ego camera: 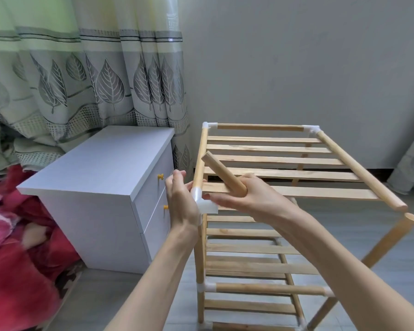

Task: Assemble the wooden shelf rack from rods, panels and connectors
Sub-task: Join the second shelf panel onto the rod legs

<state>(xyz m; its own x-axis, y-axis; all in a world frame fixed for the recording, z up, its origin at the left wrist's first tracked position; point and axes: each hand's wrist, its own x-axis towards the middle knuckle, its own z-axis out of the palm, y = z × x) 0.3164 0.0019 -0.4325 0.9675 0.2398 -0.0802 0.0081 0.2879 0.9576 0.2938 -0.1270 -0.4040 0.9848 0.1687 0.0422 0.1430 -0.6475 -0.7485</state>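
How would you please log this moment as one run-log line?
left hand: grips white corner connector | right hand: holds loose rod | rack: near-right corner open

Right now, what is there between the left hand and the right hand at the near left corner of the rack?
In the head view, the white corner connector sits between them: the left hand holds its outer side, and the right hand, gripping a loose wooden rod, touches its inner side.

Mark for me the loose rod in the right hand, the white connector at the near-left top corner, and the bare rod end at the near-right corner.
loose rod (221,172), head view, mid-shaft above the fingers.
white connector (202,203), head view, its front face.
bare rod end (400,206), head view, rounded tip of the top right rail.
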